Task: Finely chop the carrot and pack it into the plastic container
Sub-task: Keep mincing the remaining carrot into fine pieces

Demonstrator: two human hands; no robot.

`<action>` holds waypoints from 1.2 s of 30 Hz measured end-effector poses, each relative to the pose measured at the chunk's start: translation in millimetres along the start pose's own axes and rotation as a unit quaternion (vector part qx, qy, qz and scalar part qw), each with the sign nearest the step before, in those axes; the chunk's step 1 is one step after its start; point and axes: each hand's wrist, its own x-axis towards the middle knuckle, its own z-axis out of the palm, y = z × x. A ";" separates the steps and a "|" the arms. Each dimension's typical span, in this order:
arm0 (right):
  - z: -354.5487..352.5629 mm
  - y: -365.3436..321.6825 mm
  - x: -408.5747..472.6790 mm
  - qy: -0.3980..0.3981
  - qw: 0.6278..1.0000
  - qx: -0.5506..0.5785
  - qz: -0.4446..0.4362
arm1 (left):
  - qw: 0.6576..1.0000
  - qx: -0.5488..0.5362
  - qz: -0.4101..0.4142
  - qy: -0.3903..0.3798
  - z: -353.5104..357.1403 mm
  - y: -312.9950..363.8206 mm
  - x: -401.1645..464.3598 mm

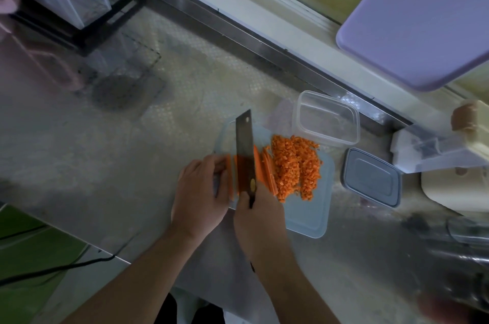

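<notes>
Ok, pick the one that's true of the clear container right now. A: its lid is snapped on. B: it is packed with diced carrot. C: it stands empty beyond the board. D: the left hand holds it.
C: the container stands empty past the board, the diced carrot is heaped on the board, and the lid lies apart beside it.
</notes>
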 end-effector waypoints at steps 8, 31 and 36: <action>-34.3 20.8 -4.6 0.034 0.999 -0.009 0.003 | 1.000 0.008 0.011 -0.019 -0.7 1.2 0.2; -61.9 42.2 11.9 -0.061 0.998 -0.002 -0.026 | 0.982 0.101 -0.137 -0.080 1.6 42.1 15.6; -65.5 41.9 12.6 -0.074 0.997 0.013 -0.031 | 0.978 0.078 -0.181 -0.073 1.2 44.7 9.7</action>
